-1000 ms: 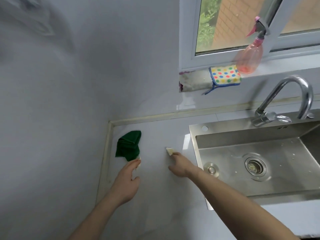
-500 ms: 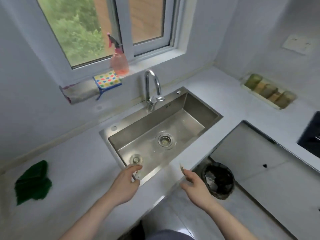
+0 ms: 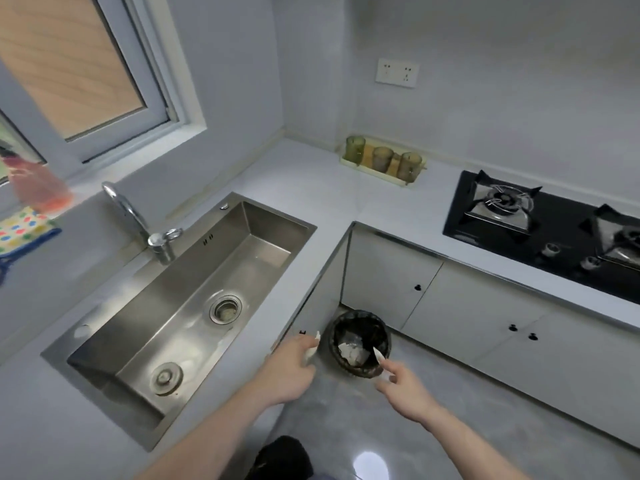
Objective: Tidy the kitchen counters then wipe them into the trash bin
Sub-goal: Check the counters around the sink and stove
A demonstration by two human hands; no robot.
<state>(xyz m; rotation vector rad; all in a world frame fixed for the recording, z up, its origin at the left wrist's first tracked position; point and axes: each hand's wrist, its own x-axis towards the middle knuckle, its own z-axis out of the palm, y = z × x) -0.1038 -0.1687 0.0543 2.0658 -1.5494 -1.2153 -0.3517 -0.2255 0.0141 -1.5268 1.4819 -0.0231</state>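
— What's over on the far left, well away from the bin?

— A spotted cloth (image 3: 24, 226) on the window ledge, with a pink spray bottle (image 3: 40, 187) just beside it, both blurred. Nearer the bin comes the tap (image 3: 138, 220), then the steel sink (image 3: 183, 306) sunk into the pale worktop (image 3: 329, 202).

— And the hands?

— Both are stretched toward the bin (image 3: 360, 342), which stands on the floor in the corner where the two runs of white cupboards (image 3: 467, 306) meet. The left hand (image 3: 289, 370) is just left of the bin, past the worktop's edge, fingers curled round a small pale scrap (image 3: 313, 348) that pokes out toward the rim. The right hand (image 3: 403, 389) is at the bin's near side, pinching a thin pale sliver (image 3: 378, 355) whose tip points in over the opening.

— Anything in the bin?

— A black liner, and some crumpled pale rubbish at the bottom.

— And beyond it?

— Behind the bin, against the wall, a tray of green jars (image 3: 384, 161) on the worktop, with a wall socket (image 3: 397, 72) above. To the right of the bin, the black gas hob (image 3: 554, 230) set into the worktop.
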